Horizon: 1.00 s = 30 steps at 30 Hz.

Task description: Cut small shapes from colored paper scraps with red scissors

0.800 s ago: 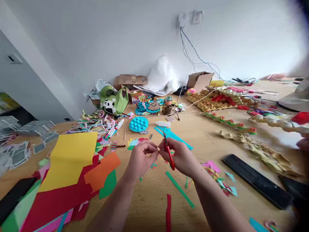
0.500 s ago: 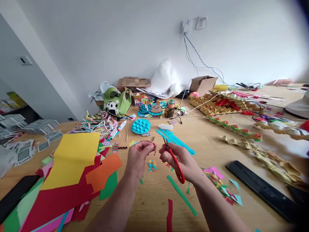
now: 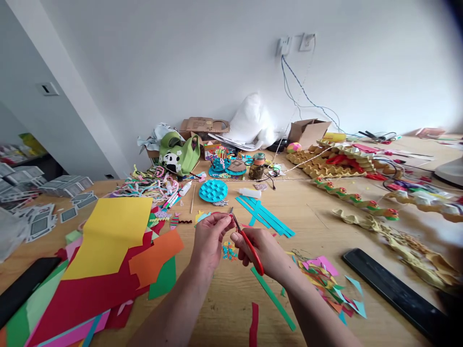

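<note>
My right hand [image 3: 258, 246] is closed around orange-red-handled scissors [image 3: 252, 248]. Their blades point up and to the left, reaching the fingertips of my left hand [image 3: 211, 233]. That left hand pinches a small red piece of paper, mostly hidden by the fingers. Below and between the hands lies a little heap of tiny coloured paper bits [image 3: 229, 250]. Nearer to me are a green paper strip [image 3: 274, 299] and a red paper strip [image 3: 254, 324]. Beyond the hands, blue paper strips [image 3: 265, 215] lie crossed beside a round blue scaled paper piece [image 3: 213, 191].
Sheets of yellow paper [image 3: 112, 236] and other colours are piled at left. Paper scraps [image 3: 331, 284] and a long black object [image 3: 390, 294] lie at right, with egg-carton strips [image 3: 354, 195] behind. A green bag [image 3: 183, 154] and glass jar [image 3: 257, 166] stand farther back.
My right hand has brought the scissors left and up against the left fingertips; the blades, apart earlier, now look closer together. The view has shifted slightly.
</note>
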Available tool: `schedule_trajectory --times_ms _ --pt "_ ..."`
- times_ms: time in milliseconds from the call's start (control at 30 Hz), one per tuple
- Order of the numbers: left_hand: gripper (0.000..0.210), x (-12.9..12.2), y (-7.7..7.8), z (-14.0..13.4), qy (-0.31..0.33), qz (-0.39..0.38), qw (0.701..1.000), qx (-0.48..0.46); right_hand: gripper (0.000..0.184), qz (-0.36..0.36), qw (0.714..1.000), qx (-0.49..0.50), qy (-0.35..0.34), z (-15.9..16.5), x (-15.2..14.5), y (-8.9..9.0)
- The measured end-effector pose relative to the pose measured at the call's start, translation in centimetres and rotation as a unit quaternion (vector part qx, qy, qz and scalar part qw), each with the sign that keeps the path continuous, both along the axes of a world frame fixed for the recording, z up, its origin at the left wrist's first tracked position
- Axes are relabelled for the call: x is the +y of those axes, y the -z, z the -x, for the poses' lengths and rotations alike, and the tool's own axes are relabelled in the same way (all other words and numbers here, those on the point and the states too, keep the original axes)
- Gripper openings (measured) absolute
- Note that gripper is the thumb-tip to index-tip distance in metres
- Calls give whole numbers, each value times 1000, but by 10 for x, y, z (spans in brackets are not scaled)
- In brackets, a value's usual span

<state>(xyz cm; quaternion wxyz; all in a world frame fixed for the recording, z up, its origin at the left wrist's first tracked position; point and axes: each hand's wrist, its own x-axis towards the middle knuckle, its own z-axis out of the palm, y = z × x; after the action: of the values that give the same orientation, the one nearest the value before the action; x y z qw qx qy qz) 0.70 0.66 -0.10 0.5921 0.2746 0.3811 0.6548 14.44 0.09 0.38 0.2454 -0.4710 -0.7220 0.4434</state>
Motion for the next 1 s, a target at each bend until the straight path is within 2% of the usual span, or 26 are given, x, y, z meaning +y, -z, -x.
schedule_trajectory --times_ms 400,1000 --pt "20 -1 -1 -3 4 27 1000 -15 44 45 997 56 -2 -1 2 5" --pt "18 -3 -3 -4 6 30 999 -21 47 68 996 50 5 0 2 3"
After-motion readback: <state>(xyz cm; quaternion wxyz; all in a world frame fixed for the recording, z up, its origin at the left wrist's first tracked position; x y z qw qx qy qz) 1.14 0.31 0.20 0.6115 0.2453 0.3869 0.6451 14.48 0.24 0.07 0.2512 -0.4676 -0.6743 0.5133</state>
